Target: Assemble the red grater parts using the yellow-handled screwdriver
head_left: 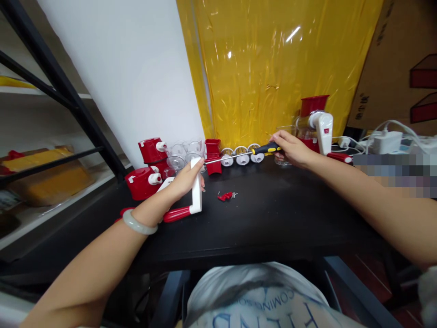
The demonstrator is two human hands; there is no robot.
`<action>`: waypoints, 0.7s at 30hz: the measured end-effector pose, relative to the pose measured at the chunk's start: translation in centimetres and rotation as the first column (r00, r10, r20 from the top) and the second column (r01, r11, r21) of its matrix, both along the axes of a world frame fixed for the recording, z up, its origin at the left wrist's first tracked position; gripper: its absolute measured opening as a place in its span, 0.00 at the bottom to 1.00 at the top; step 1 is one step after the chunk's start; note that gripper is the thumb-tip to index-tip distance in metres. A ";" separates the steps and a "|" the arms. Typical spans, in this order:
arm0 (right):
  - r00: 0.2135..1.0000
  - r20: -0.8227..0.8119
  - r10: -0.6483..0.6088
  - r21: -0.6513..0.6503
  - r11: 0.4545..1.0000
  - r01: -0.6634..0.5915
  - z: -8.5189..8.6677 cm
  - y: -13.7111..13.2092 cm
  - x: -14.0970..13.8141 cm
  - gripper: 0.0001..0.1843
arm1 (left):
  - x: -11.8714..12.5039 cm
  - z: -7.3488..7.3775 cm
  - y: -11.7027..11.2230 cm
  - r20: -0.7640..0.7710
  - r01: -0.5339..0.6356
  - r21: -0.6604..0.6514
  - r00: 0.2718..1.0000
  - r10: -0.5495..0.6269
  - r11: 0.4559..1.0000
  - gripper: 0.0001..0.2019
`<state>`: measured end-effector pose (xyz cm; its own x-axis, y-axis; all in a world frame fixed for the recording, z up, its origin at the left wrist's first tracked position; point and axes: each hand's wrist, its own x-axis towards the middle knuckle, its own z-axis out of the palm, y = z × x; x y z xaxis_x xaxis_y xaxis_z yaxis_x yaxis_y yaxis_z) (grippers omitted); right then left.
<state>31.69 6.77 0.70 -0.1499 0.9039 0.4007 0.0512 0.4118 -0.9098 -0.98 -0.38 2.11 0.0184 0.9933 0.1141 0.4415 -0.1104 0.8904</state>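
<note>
My left hand (189, 177) is closed around a white crank handle (197, 196) that has a red grip (176, 214) at its lower end. In my right hand (287, 148) is a screwdriver (266, 149) with a black and yellow handle. Its long metal shaft points left, and the tip is at the upper end of the crank, by my left thumb. Whether the tip sits in a screw is too small to tell. On the black table in front lie small red pieces (226, 196) with several screws (234, 195) beside them.
Red housings (143, 182) and clear cups (180, 152) stand at the back left. Red hoppers (213, 157) and several white-rimmed drums (242, 156) line the back. An assembled red and white grinder (322, 125) stands right, near white cables and adapters (385, 142). A black metal shelf (68, 95) rises at left.
</note>
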 end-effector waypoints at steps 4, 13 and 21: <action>0.988 -0.152 0.032 -0.050 0.998 -0.040 0.4 -0.3 -0.5 0.19 | -0.3 -0.1 0.2 0.004 0.026 0.029 1.000 -0.027 0.999 0.22; 0.940 -0.277 0.196 -0.055 0.974 -0.220 0.8 -0.8 0.6 0.30 | -0.2 -0.1 0.2 0.020 0.049 -0.016 0.999 -0.049 0.999 0.20; 0.969 -0.195 0.153 0.023 0.988 -0.151 0.8 -0.5 0.3 0.19 | -0.2 -0.1 0.5 0.027 0.034 -0.031 0.999 -0.033 0.999 0.20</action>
